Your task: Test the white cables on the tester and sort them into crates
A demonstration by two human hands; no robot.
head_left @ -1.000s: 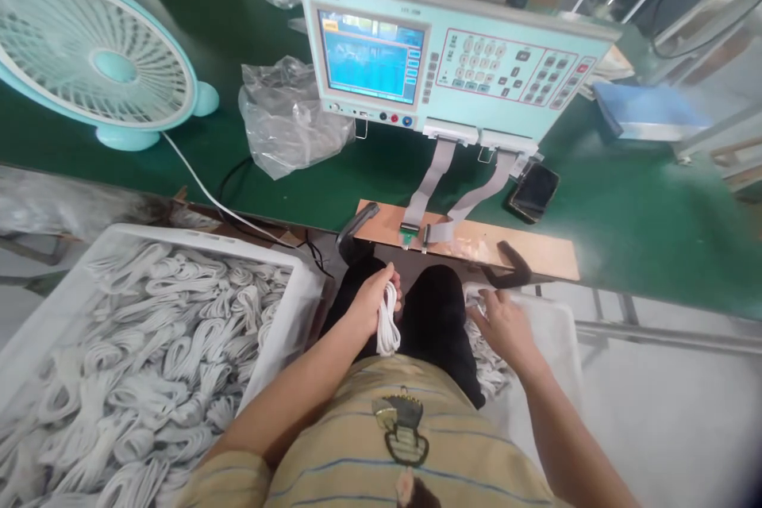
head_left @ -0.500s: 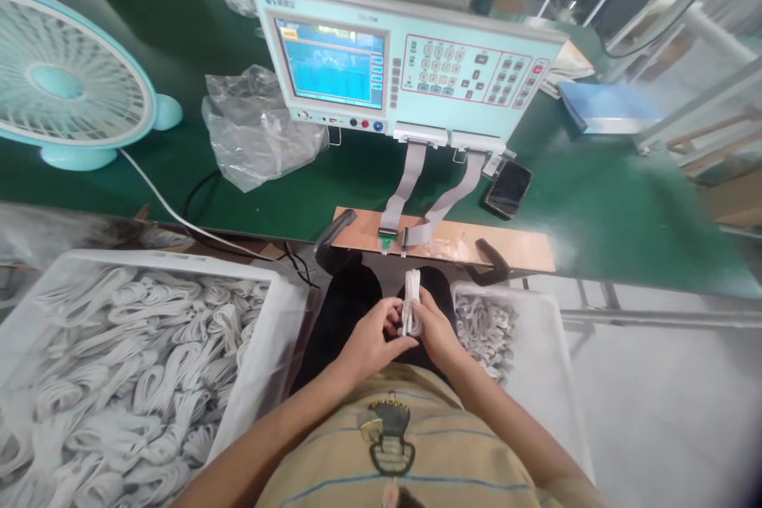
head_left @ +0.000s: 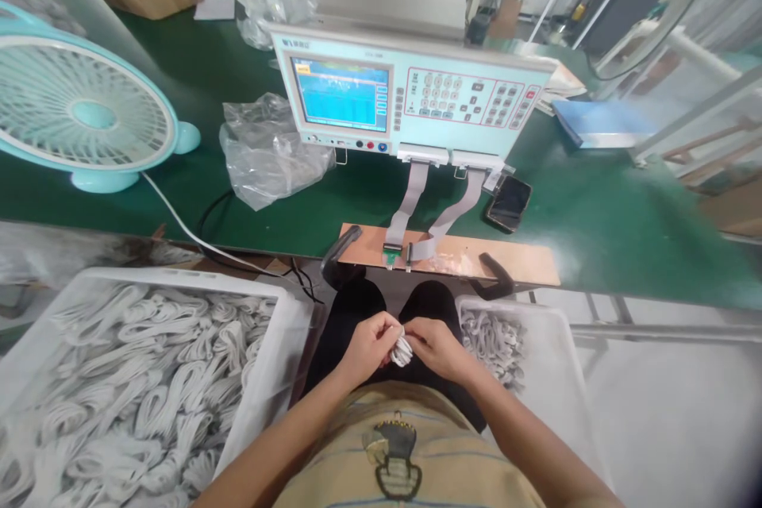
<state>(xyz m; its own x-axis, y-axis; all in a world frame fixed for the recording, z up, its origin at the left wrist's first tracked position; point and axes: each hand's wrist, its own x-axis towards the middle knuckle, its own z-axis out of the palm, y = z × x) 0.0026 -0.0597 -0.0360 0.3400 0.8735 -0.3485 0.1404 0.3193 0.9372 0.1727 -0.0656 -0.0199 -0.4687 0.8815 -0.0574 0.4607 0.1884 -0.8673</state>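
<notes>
Over my lap a small white coiled cable bundle [head_left: 402, 352] is held between my hands, its looped end turned down toward me. My left hand [head_left: 374, 341] is closed around the bundle's left side. Thumb and fingers of my right hand [head_left: 433, 340] pinch together at the bundle's upper right; the exact part they grip is too small to make out. Beyond my knees, two grey ribbon cables [head_left: 451, 214] run from the tester [head_left: 405, 95] down to small connectors [head_left: 391, 255] on a copper-coloured board [head_left: 506, 260].
At left a white bin [head_left: 178, 279] is piled with coiled white cables [head_left: 172, 381]. Another white bin [head_left: 559, 333] at right holds more cables [head_left: 494, 345]. Black clamps [head_left: 495, 278] grip the board at the green table's [head_left: 625, 254] edge. A fan [head_left: 92, 115], plastic bag [head_left: 267, 159] and phone [head_left: 509, 204] lie around.
The cable bundle has turned from upright to loop-end down and sits lower. My right hand has shifted from its side to a pinch at its top. The camera view has tilted slightly.
</notes>
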